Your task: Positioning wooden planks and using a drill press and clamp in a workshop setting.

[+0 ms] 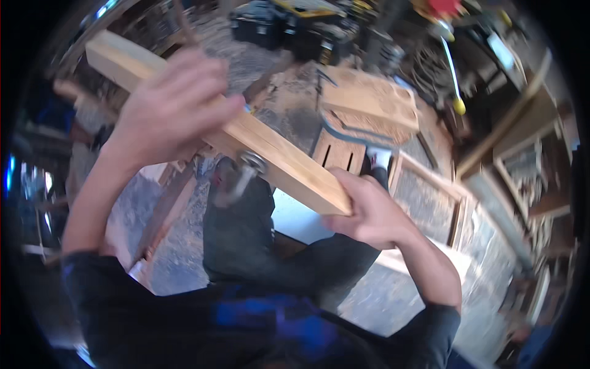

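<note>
A long square-edged wooden beam (276, 144) runs slantwise across my lap, from upper left down to the middle right. My right hand (369, 209) is wrapped round its near right end. Over the upper left part of the beam lies my left hand (175, 107), smeared by motion. Its fingers are blurred, so I cannot make out whether they grip the wood. Against the beam's lower side, above my knee, there is a shiny metal piece (247, 172) with a round head and a blurred shank.
Ahead stands a thick wooden block (369, 95) with curved marks, near a slotted wooden piece (337, 154). A wooden frame (427, 190) lies to the right. Dark toolboxes (261, 24) stand farther off. Sawdust covers the floor (375, 289).
</note>
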Action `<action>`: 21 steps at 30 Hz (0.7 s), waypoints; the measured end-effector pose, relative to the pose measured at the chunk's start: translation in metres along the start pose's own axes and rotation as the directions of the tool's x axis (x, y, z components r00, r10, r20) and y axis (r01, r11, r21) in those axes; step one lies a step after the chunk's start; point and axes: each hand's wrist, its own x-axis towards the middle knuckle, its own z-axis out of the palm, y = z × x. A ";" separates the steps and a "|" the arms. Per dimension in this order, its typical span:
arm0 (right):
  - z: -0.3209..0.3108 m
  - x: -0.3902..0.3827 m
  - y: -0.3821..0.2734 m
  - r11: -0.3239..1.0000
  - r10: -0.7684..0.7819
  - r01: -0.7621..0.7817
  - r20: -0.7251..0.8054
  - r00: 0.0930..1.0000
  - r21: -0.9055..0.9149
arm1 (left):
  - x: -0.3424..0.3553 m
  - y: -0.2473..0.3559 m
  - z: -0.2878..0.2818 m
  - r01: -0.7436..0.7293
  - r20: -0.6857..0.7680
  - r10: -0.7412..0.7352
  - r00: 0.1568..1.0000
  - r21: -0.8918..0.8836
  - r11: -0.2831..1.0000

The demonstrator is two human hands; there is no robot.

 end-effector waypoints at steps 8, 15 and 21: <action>0.039 0.100 -0.027 0.924 -0.177 0.335 -0.571 0.802 0.184 | 0.013 0.008 -0.031 -0.071 -0.756 -0.569 0.323 -0.619 0.782; 0.027 0.122 -0.049 0.910 -0.192 0.350 -0.521 0.832 0.222 | -0.065 0.008 0.015 0.112 -0.707 -0.644 0.291 -0.643 0.757; 0.087 0.090 0.029 0.891 -0.218 0.400 -0.571 0.792 0.214 | -0.055 0.031 0.034 0.369 -0.270 -0.831 0.486 -0.799 0.475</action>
